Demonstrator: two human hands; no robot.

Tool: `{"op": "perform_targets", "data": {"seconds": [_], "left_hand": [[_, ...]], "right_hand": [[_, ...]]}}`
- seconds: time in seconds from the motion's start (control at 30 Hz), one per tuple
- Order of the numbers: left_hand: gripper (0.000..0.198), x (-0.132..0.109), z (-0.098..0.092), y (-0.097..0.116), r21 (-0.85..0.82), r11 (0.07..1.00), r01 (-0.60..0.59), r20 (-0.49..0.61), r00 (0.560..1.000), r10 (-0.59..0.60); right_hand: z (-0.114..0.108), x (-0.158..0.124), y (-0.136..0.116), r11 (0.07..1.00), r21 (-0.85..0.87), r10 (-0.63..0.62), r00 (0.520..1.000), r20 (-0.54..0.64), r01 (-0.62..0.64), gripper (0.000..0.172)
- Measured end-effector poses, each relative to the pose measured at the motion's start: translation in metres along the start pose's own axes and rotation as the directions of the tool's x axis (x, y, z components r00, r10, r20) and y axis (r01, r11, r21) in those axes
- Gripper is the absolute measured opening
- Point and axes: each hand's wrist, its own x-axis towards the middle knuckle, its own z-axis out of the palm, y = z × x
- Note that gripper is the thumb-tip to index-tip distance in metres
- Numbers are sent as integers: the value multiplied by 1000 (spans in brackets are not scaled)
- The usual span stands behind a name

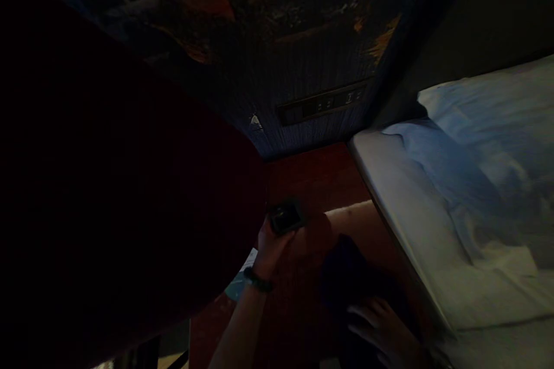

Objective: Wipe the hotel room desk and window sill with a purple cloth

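Note:
The scene is very dim. My left hand (273, 248), with a dark band on its wrist, is raised over a reddish wooden bedside surface (320, 179) and closed on a small dark boxy object (285, 217). My right hand (381, 323) lies lower right with its fingers spread flat on a dark cloth-like thing (346, 277) on the same surface. What the small dark object is cannot be made out.
A bed with a white mattress edge (402, 207) and pale blue-white sheets and pillow (489, 144) fills the right. A dark panelled wall with a switch plate (324, 105) stands behind. A large dark rounded shape (108, 196) blocks the left. A pale blue item (239, 285) shows by my wrist.

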Motion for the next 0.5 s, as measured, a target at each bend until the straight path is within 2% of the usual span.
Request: {"op": "perform_targets", "data": {"seconds": [0.07,0.13,0.2,0.23,0.27,0.3,0.33,0.4,0.47,0.5], "left_hand": [[64,39,31,20,-29,999,-24,30,999,25],[64,65,54,33,19,999,-47,37,998,47],[67,70,62,34,88,988,-125,22,992,124],[69,65,59,29,133,974,-183,1,983,184],[69,54,52,21,191,954,-231,-35,970,242],[68,38,40,10,264,928,-263,-81,953,293],[68,18,26,-6,348,899,-265,-138,934,328],[67,-29,-7,-44,518,839,-165,-247,911,331],[63,-81,-36,-87,647,762,-3,-287,925,247],[61,-107,-47,-106,697,716,53,-266,945,188]], "right_hand": [[-13,4,32,998,-18,52,997,-54,-53,82],[-36,44,74,985,-66,150,978,-145,-161,73],[-54,97,104,939,-116,292,927,-235,-325,61],[-59,122,110,905,-121,367,892,-265,-408,58],[-60,143,108,883,-120,411,870,-273,-455,56],[-57,159,99,884,-111,415,872,-258,-454,56],[-52,171,83,913,-96,369,904,-217,-396,57],[-38,191,44,989,-26,145,985,-90,-148,61],[-29,215,9,994,93,-48,999,-23,50,64],[-29,232,-3,988,136,-72,997,-39,76,63]]}}
